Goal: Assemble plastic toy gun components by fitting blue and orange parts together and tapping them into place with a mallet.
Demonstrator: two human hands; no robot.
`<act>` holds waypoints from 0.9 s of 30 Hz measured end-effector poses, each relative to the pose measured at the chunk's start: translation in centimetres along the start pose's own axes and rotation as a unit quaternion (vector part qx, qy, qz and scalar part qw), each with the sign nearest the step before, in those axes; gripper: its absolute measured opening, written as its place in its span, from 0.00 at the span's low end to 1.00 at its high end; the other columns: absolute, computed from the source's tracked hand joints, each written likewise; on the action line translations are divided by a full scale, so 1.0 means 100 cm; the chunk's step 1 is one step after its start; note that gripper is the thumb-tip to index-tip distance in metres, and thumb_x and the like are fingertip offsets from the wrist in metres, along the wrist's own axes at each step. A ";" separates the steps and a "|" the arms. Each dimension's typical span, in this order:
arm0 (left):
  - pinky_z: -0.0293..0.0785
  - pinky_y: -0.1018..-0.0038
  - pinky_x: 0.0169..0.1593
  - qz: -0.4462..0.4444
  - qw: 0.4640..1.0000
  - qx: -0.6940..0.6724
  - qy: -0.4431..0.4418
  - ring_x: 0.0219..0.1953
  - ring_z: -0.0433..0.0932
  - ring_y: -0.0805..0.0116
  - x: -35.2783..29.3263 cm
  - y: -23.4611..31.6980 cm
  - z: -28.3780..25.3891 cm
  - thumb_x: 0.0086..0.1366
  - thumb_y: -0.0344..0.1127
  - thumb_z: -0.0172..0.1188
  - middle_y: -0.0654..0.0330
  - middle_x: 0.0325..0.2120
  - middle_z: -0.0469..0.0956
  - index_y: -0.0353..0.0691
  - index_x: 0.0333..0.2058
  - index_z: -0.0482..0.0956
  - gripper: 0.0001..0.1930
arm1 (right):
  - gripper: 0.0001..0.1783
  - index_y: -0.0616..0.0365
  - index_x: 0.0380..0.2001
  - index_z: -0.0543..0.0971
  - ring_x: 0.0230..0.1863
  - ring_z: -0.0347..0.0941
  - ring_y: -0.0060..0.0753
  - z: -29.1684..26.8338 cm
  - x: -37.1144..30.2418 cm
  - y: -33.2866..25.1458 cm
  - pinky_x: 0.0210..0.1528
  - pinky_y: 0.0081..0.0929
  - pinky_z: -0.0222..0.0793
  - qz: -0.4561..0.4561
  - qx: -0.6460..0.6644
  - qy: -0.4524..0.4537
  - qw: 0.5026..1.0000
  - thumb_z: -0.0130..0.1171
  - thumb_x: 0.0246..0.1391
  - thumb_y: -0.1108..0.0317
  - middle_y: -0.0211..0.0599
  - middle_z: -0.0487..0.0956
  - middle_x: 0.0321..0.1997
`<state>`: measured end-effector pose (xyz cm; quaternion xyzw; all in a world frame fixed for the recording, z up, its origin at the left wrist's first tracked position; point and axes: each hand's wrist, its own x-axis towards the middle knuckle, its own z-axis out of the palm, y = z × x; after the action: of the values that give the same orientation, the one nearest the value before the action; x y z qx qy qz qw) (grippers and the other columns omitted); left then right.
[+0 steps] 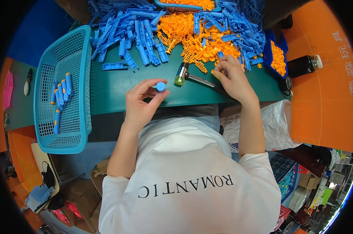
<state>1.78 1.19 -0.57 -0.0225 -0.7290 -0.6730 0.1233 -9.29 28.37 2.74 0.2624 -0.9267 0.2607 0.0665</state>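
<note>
My left hand (142, 99) pinches a blue plastic tube part (161, 86) between thumb and fingers, its round end facing up. Over the near side of the loose orange caps (211, 50), my right hand (234, 80) has its fingers drawn together. A bit of orange shows at its thumb tip, apparently a small cap; the fingers cover most of it. Between the hands a small mallet (181, 74) lies on the green tabletop (118, 87). It has a shiny metal head with a yellow-green face, and its handle runs toward my right wrist.
Blue half-shell parts (139, 35) and orange ladder-like strips (174, 27) are heaped at the back. A turquoise basket (83, 117) at left holds several blue tubes with orange ends (63, 89). On the right are a blue bin of orange pieces (278, 58) and a dark bottle (303, 65).
</note>
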 end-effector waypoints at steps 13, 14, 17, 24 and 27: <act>0.80 0.82 0.38 0.021 1.000 0.002 0.011 0.32 0.81 0.78 0.001 -0.006 0.002 0.58 0.21 0.69 0.60 0.39 0.83 0.35 0.44 0.84 0.14 | 0.11 0.66 0.43 0.82 0.36 0.82 0.25 0.029 0.011 -0.063 0.37 0.21 0.80 0.122 0.453 -0.078 0.880 0.64 0.55 0.82 0.36 0.83 0.40; 0.80 0.82 0.38 0.015 1.000 -0.002 0.006 0.32 0.81 0.78 0.000 -0.005 0.002 0.57 0.21 0.69 0.60 0.39 0.83 0.35 0.44 0.84 0.14 | 0.11 0.66 0.43 0.82 0.36 0.82 0.25 0.036 0.013 -0.071 0.37 0.21 0.80 0.121 0.453 -0.079 0.880 0.64 0.55 0.82 0.36 0.83 0.40; 0.80 0.81 0.37 0.008 1.000 -0.019 0.008 0.32 0.82 0.77 0.000 -0.008 0.001 0.57 0.21 0.70 0.60 0.38 0.84 0.35 0.44 0.84 0.14 | 0.08 0.66 0.39 0.84 0.37 0.83 0.26 0.053 0.017 -0.090 0.38 0.21 0.80 -0.038 0.377 0.051 0.924 0.64 0.55 0.83 0.37 0.83 0.40; 0.81 0.79 0.37 0.047 0.999 0.008 0.020 0.33 0.84 0.72 0.001 -0.013 -0.003 0.56 0.21 0.70 0.56 0.36 0.84 0.33 0.44 0.84 0.15 | 0.12 0.64 0.38 0.85 0.41 0.83 0.41 0.056 0.009 -0.103 0.44 0.30 0.78 -0.230 0.281 0.111 0.925 0.67 0.47 0.84 0.45 0.86 0.44; 0.81 0.78 0.37 0.069 0.997 0.013 0.018 0.33 0.84 0.70 0.004 -0.010 -0.001 0.56 0.21 0.70 0.55 0.36 0.84 0.32 0.44 0.85 0.15 | 0.12 0.64 0.38 0.85 0.40 0.83 0.41 0.058 0.011 -0.094 0.44 0.31 0.77 -0.237 0.289 0.098 0.922 0.69 0.46 0.82 0.46 0.86 0.43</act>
<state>1.25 0.98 -1.42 -0.0591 -0.7319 -0.6536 0.1833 -5.23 18.05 2.30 0.4556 -0.7103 0.5184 0.1385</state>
